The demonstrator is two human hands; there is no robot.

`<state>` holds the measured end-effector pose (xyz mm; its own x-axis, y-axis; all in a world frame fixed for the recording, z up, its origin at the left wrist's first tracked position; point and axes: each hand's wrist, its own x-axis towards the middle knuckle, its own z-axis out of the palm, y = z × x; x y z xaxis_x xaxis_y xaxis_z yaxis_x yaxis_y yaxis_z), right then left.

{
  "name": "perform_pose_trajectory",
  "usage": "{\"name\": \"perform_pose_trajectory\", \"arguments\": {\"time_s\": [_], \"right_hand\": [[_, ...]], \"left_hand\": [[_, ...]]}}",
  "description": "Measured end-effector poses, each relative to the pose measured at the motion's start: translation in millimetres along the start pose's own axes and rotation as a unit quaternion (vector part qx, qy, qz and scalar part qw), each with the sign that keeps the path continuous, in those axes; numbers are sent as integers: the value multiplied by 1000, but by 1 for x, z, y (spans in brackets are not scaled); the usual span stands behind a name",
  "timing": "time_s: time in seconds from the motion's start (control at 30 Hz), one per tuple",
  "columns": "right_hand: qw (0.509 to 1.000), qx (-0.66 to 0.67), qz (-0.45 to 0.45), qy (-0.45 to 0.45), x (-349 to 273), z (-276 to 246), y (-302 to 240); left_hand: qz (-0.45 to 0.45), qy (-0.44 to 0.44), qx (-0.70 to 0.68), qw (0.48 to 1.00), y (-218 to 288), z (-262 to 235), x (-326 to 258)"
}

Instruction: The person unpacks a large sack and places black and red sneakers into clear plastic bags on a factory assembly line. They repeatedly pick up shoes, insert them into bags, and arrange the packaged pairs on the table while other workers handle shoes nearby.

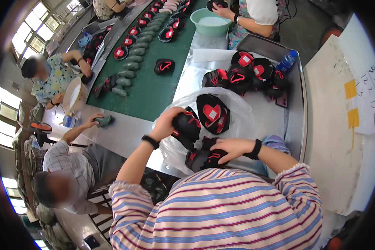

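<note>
My left hand (167,124) is closed round a black shoe upper (188,126) with red trim, held tilted at the left side of a clear plastic bag (242,109). Lower down, the fingers of my right hand (236,149) wrap over another black shoe upper (214,159) with a red squiggle, close to my body. Part of that one is hidden under the hand. Between and beyond my hands, a black upper with a red lining and a white label (213,113) rests on the bag.
Several black-and-red uppers (241,77) are heaped in the metal tray (303,121), beside a blue-capped bottle (286,61) and a phone (281,100). To the left, a green conveyor belt (154,89) carries uppers and green shoe lasts (132,66). Co-workers sit around it; a green basin (210,25) stands beyond.
</note>
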<state>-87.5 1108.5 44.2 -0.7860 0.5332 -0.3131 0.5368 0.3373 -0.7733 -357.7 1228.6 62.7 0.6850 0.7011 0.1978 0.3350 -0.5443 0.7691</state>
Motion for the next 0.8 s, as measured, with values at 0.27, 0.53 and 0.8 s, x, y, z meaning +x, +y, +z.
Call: {"name": "perform_pose_trajectory", "arguments": {"time_s": [0.27,0.53,0.8], "right_hand": [[798,583,40,149,15,-54,-17],[779,520,-24,350,55,-55,-41],[766,588,-127,229,35,-65,-39]], "left_hand": [[105,178,-274,939,37,10,-15],[-66,128,-328,934,19,9,-3],[-118,156,-619,760,18,16,-8]]}}
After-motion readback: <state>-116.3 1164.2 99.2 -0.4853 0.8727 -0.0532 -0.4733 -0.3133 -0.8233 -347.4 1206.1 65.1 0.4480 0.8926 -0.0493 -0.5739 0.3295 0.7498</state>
